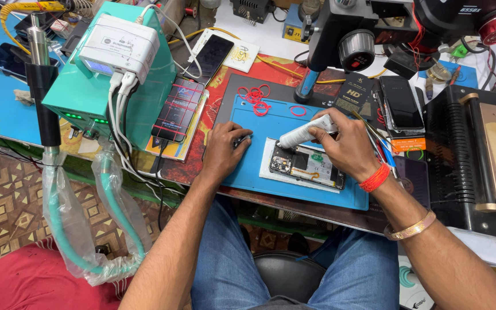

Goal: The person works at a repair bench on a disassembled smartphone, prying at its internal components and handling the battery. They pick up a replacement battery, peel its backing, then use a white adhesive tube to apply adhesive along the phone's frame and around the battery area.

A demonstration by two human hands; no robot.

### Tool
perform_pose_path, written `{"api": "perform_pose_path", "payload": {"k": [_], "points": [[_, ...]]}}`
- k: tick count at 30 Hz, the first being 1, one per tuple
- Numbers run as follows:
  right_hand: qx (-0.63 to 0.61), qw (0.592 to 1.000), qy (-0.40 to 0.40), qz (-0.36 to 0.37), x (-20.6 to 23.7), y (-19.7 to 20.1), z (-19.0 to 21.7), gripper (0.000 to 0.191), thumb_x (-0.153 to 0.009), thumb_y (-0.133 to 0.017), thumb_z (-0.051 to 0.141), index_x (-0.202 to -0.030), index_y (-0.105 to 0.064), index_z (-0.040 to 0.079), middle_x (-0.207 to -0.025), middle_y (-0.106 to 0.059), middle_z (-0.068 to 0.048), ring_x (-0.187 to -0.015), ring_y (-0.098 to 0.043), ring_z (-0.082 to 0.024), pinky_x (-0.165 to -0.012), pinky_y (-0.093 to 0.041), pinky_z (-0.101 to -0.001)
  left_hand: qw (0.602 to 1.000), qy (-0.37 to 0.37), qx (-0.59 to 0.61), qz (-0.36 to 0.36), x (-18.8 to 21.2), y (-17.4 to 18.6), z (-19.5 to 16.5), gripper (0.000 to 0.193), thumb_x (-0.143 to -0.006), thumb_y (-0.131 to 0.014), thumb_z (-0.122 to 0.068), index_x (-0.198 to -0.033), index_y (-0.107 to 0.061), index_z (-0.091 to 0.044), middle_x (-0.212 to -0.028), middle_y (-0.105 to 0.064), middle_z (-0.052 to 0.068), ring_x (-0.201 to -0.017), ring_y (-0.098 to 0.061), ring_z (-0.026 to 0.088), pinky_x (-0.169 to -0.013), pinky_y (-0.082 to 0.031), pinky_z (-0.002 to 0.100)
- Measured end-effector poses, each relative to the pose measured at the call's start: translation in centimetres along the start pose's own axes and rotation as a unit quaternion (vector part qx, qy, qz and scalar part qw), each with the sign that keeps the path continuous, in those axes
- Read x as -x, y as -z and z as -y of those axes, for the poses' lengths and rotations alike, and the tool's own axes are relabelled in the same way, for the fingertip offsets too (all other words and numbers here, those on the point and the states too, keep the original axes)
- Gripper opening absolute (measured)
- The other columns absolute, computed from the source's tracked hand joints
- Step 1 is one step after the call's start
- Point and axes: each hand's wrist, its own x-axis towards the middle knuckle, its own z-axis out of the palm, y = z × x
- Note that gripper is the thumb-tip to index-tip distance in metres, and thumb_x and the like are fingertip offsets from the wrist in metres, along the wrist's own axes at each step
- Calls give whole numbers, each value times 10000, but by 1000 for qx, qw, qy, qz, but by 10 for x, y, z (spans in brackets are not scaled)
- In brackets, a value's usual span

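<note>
An opened smartphone (308,166), its back cover off and its dark circuit boards and pale inner parts laid bare, is seen lying flat on a white sheet upon a blue work mat (248,172), just below the right hand (345,146) and to the right of the left hand (225,149). A white, pen-shaped tool (305,133) is gripped in the closed right hand, its tip angled down toward the phone's upper left corner. A small dark object (241,139) is pinched by the curled fingers of the left hand, which is rested on the mat. Beyond the hands, red rubber bands (255,96) are scattered on the mat. Left of the left hand, a phone with a lit screen (178,110) is propped beside a teal machine (96,86). Right of the right hand, a dark phone (401,103) is laid on the worktop (271,51), beside a black heating plate (477,155).
</note>
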Motion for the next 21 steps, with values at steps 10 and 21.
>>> {"api": "perform_pose_path", "payload": {"k": [10,21], "points": [[4,1000,-7,6,3,0,3,191,-933,-744,175,-1055,-702,33,-712,-710,-148,-561,-701,-219,-498,-485,-362,1000,-9,1,-5,-1,3,-4,206,-900,-747,-207,-1086,-798,-134,-1012,-682,38,-1025,-590,260,-953,-418,430],[-8,1000,21,5,7,0,4,183,-932,-744,159,-1052,-696,30,-723,-712,-154,-578,-712,-230,-491,-492,-349,1000,-10,2,-11,-2,4,-5,206,-885,-755,-201,-1074,-802,-134,-999,-689,45,-995,-602,268,-922,-437,433]]}}
